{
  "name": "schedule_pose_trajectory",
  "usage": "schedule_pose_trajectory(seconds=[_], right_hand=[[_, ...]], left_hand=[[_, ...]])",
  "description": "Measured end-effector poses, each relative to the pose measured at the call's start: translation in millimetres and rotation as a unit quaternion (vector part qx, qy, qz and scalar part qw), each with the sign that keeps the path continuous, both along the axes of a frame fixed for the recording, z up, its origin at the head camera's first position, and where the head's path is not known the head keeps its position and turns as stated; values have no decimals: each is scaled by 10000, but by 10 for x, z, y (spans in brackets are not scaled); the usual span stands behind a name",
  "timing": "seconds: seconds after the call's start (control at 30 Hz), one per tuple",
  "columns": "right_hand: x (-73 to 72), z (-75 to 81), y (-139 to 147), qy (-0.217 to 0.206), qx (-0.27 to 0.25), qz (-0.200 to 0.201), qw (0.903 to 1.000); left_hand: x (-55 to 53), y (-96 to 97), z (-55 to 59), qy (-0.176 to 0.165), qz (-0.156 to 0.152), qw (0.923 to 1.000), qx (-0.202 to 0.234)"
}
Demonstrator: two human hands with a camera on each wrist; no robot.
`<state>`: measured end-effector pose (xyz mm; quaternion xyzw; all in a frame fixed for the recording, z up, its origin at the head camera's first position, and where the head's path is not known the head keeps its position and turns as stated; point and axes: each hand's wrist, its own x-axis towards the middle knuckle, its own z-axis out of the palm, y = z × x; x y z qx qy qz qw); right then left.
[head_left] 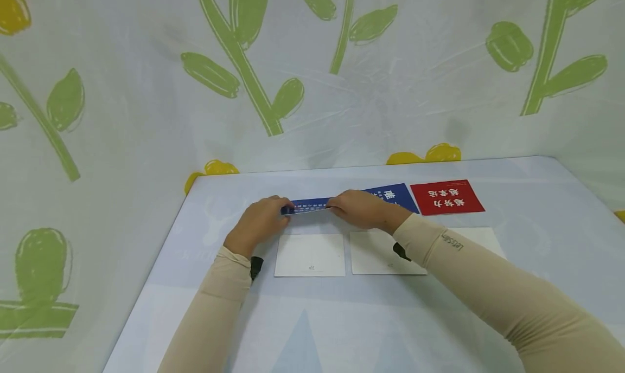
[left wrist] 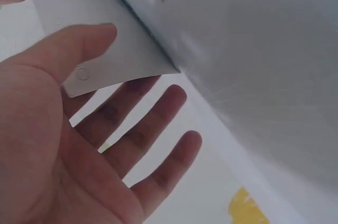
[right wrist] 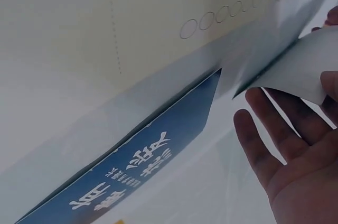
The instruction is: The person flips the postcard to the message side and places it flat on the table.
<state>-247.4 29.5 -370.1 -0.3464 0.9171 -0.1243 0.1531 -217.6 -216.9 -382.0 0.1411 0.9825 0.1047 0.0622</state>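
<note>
A blue card (head_left: 311,204) with white lettering is held up between two hands over the back of the table. My left hand (head_left: 260,224) pinches its left end between thumb and fingers, while the right hand (head_left: 358,207) grips the opposite end. In the left wrist view, the card's pale underside (left wrist: 113,49) faces the camera and bends slightly, and the left hand's other fingers are spread beneath it. Just beyond the right hand lies a second blue card (head_left: 404,197), partly covered by that hand in the head view.
Right of the second blue card lies a red card (head_left: 446,198) with white lettering. Nearer me, white cards lie in a row: one (head_left: 310,256) at left, another (head_left: 370,255) partly under the right forearm, a third (head_left: 480,236) mostly hidden by the sleeve. A patterned curtain (head_left: 342,118) stands behind the table.
</note>
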Motion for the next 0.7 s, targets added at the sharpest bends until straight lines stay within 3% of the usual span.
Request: schedule_pose_trajectory(seconds=[0.13, 0.47, 0.7], right_hand=[[0, 15, 20, -178, -266, 11, 9995], [-2, 48, 91, -436, -525, -189, 9975], [-32, 43, 133, -416, -790, -277, 9956]], left_hand=[[-23, -18, -8, 1, 168, 9998, 81], [-63, -59, 13, -200, 243, 9968, 741], [-53, -84, -8, 13, 180, 9950, 981]])
